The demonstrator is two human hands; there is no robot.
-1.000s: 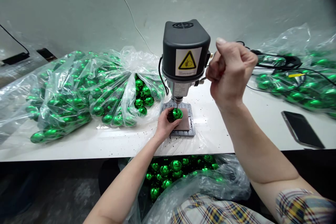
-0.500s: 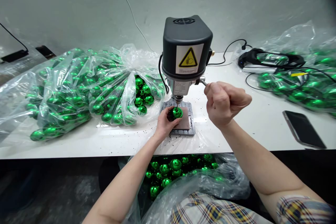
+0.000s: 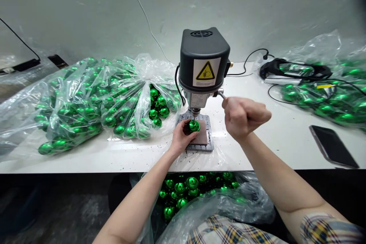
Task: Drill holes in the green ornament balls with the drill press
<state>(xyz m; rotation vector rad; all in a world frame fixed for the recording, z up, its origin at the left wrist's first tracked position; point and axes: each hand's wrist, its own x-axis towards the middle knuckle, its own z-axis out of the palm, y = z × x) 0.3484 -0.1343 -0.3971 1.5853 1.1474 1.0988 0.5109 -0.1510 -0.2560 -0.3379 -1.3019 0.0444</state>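
A small bench drill press (image 3: 204, 59) with a black motor housing and a yellow warning label stands on the white table. My left hand (image 3: 183, 135) grips a shiny green ball (image 3: 195, 126) between thumb and fingers. The ball sits on a brownish square pad (image 3: 202, 135) over the grey slotted base (image 3: 210, 145). Directly above it is the chuck (image 3: 196, 111), its bit meeting the ball's top; how deep it goes I cannot tell. My right hand (image 3: 243, 117) is closed in a fist round the drill press's feed lever (image 3: 221, 94), whose outer end is hidden.
Clear plastic bags (image 3: 71, 110) full of green balls lie on the left. An open bag of green balls (image 3: 192, 183) rests below the table edge. To the right are a phone (image 3: 333, 146), a black strapped device (image 3: 296, 69) with cables, and another bag (image 3: 351, 101).
The whole view has shifted slightly, so things sit a little lower in the picture. Both hands keep their grips; the lever hand shows hardly any movement.
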